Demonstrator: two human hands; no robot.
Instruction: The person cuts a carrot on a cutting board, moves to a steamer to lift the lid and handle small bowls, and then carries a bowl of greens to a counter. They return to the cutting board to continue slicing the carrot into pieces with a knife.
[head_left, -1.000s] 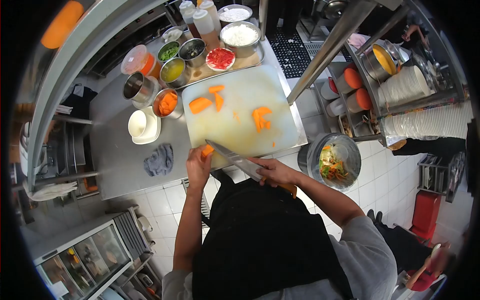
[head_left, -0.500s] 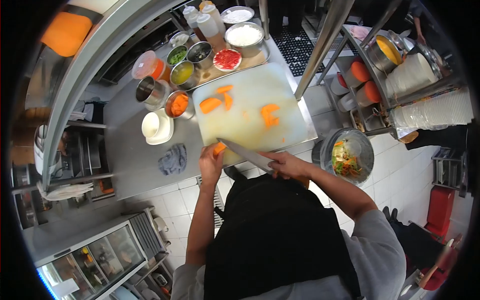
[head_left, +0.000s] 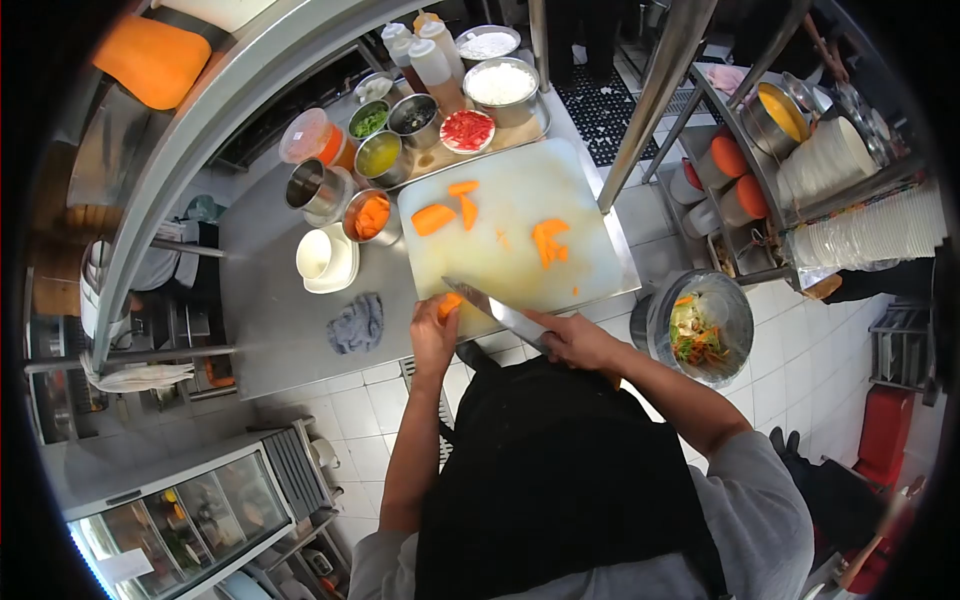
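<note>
My left hand point(head_left: 434, 336) pinches a piece of carrot point(head_left: 449, 304) at the near left edge of the white cutting board point(head_left: 500, 245). In my right hand point(head_left: 578, 341) is the handle of a kitchen knife point(head_left: 505, 316), its blade pointing left and its tip right by the carrot. Farther up the board lie a thick carrot chunk point(head_left: 433, 219) and two slimmer pieces. A small heap of cut carrot point(head_left: 549, 243) rests toward the right side. Beside the board, a metal container point(head_left: 390, 238) holds more carrot pieces.
Left of the board are white bowls point(head_left: 314, 252) and a grey cloth point(head_left: 356, 323). Metal containers, squeeze bottles point(head_left: 432, 62) and a bowl of white food point(head_left: 501, 82) line the back. A lined bin point(head_left: 738, 320) with scraps stands at right, near a metal post point(head_left: 655, 100).
The whole view has shifted slightly, so the board and table sit a little lower and to the right. Both hands keep their grip on the carrot and the knife.
</note>
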